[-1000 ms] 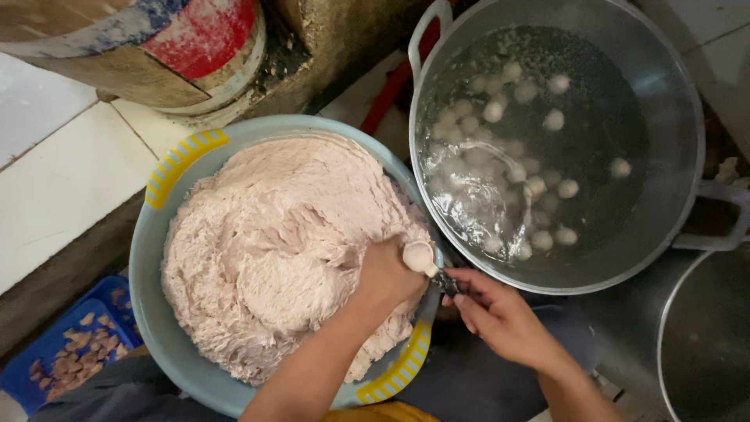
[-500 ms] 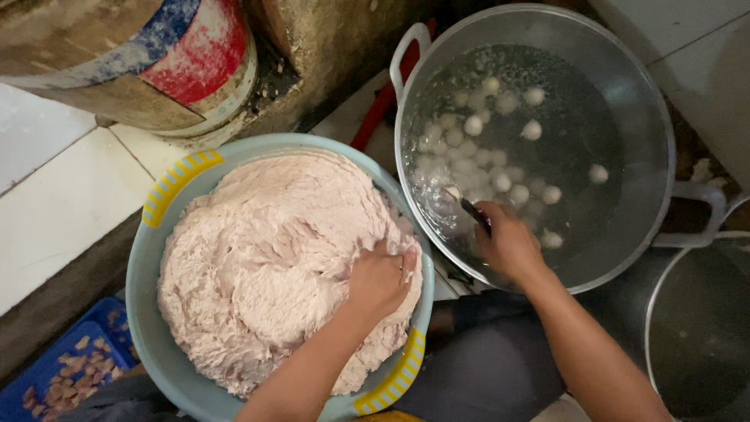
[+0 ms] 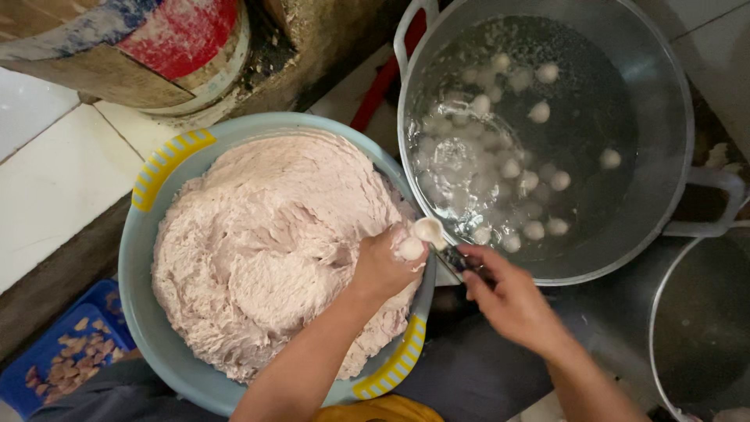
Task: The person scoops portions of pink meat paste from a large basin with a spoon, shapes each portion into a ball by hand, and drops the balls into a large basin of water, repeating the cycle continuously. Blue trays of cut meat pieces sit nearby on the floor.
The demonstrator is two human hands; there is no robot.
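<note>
Head view, looking down. Left hand (image 3: 387,270): grip squeezed shut on paste (image 3: 273,250), a ball (image 3: 409,248) pushed up above thumb and forefinger, at right edge of basin (image 3: 148,312). Right hand (image 3: 508,293): grip pinching spoon (image 3: 432,232) by its dark handle, bowl of spoon touching the ball, over the gap between basin and pot (image 3: 664,156). Paste heaped in blue basin with yellow handles. Pot just right of basin, filled with water and pale balls (image 3: 508,168). Drum (image 3: 156,47) beyond basin. Blue tray (image 3: 62,355) at lower left.
</note>
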